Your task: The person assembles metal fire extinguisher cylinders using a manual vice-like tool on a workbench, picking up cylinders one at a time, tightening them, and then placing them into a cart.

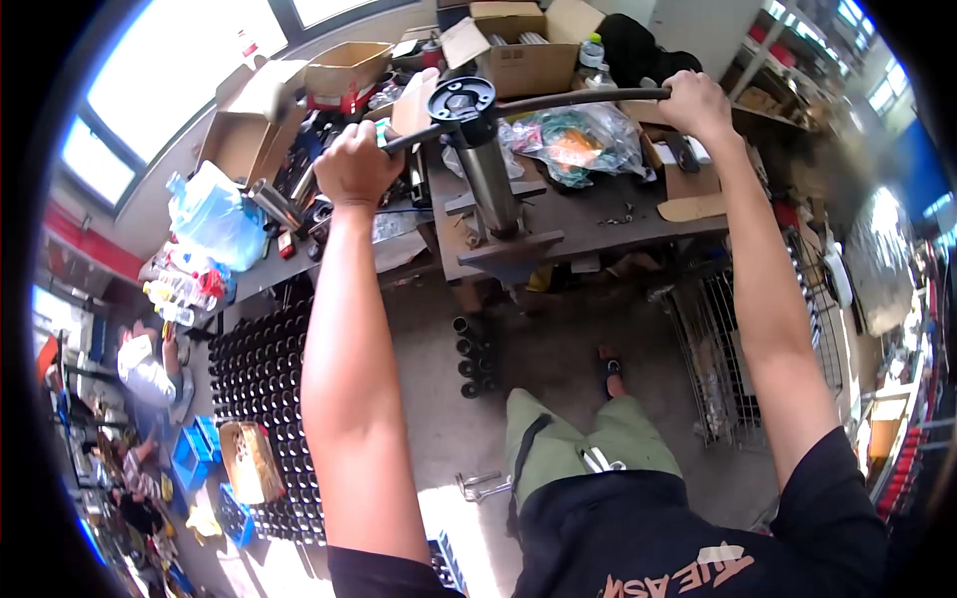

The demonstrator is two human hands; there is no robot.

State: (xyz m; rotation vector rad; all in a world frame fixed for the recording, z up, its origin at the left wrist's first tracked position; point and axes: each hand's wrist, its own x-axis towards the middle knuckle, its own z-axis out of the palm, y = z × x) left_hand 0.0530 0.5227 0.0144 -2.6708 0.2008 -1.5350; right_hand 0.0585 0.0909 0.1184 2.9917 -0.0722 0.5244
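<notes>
A long dark metal bar runs across the black round head of a shiny steel cylinder. My left hand is closed around the bar's left end, and my right hand grips its right end. Both arms reach far forward. The cylinder stands slightly tilted in a metal clamp at the front edge of the workbench. How the bar joins the head is partly hidden.
Behind the bar lie clear plastic bags and an open cardboard box. Rows of black tubes stand on the floor at left, near blue crates. A wire cage is at right. Another person sits far left.
</notes>
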